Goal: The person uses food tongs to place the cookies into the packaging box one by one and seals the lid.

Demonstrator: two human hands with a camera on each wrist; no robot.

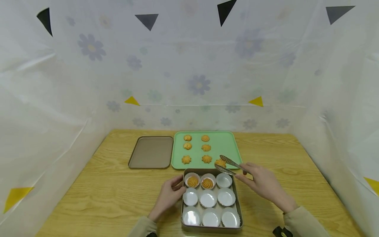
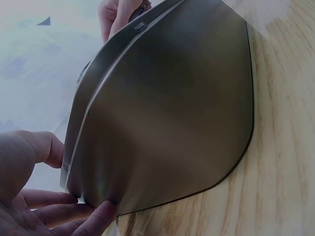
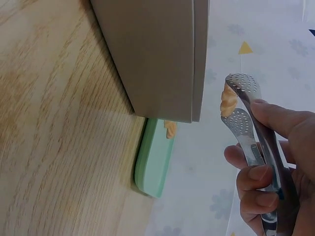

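1. Metal tongs (image 3: 268,147), one pair, sit in the right hand (image 1: 266,182), its thumb and curled fingers pinching the two arms.
2. One fluted cookie (image 1: 220,162) sits between their perforated ends, over the green tray's near edge and close to the tin's far right corner.
3. One left hand (image 1: 168,196) grips the left wall of the square tin (image 1: 213,229): the thumb is at the rim, the fingers are bent against the outside.
4. Nine white paper-like cups (image 1: 190,197) stand in the tin, three rows of three; two of them, left and middle of the far row, hold one swirled cookie (image 1: 192,181) each.
5. Six golden cookies (image 1: 206,159) lie on the green tray (image 1: 222,141), two columns of three.
6. One shallow brown tray (image 1: 152,153) lies just left of it on the wooden table (image 1: 103,184).
7. Eight triangles, four dark and four yellow (image 1: 256,101), show on the floral sheeting (image 1: 174,65).
8. Both beige sleeves (image 1: 305,222) are cut off by the head view's lower edge.
9. From either wrist, the tin's walls hide its contents; the right wrist view shows only part of the green tray. The left thumb's tip is hidden behind the rim.
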